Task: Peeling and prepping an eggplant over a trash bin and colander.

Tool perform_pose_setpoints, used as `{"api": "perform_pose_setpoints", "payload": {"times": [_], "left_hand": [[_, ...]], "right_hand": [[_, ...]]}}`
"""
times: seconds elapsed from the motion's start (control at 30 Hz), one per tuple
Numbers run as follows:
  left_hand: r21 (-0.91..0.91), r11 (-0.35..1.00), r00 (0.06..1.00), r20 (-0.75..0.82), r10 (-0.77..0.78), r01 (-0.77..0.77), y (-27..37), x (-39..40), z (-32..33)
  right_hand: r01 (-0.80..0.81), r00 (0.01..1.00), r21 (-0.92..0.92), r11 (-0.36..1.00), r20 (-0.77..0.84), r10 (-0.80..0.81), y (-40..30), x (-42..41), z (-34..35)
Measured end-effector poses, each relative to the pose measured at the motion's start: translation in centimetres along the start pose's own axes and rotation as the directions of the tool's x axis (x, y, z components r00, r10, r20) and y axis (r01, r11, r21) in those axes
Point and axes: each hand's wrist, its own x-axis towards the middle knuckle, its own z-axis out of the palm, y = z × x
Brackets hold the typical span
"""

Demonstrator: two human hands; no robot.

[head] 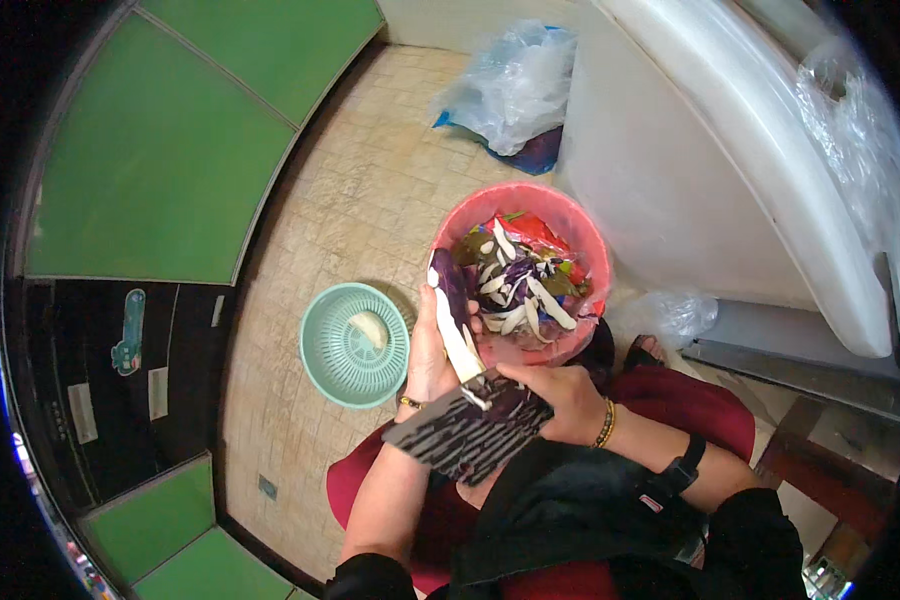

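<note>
My left hand [426, 367] holds a long purple eggplant [456, 319], with a strip of its skin gone and white flesh showing. In my right hand [576, 401] is a broad-bladed cleaver [472, 431]; its dark blade has pale stripes and bits of peel on it. The blade's upper edge meets the eggplant's lower end. Just beyond my hands stands a pink bucket [471, 206] lined with a clear plastic bag, containing white and purple peelings [521, 289]. A mint-green plastic colander [316, 367] sits left of my left hand, with a pale peeled piece [369, 330] inside.
Green cabinet fronts [157, 142] and a black panel [131, 420] line the left side. A clear plastic bag over a blue one [521, 90] lies on the tiled floor [345, 187] at the back. A large white appliance [690, 187] rises at the right, near another clear bag [667, 313].
</note>
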Motion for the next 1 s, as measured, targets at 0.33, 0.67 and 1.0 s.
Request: {"api": "perform_pose_setpoints", "payload": {"times": [0.33, 0.67, 1.0], "left_hand": [[-0.021, 0.999, 0.999, 0.042, -0.024, 0.025, -1.4, 2.1, -1.1], [0.139, 0.990, 0.995, -0.098, -0.001, 0.015, -2.2, 2.0, -0.3], [0.124, 0.991, 0.995, -0.084, -0.046, 0.056, -2.1, 0.6, 1.7]], "right_hand": [[0.067, 0.998, -0.072, 0.995, -0.012, -0.068, -1.1, -1.0, -0.8], [0.016, 0.995, -0.163, 0.986, -0.091, -0.032, -0.2, -0.7, -0.4], [-0.054, 0.994, -0.216, 0.975, -0.104, 0.032, 1.0, -0.2, 0.3]]}}
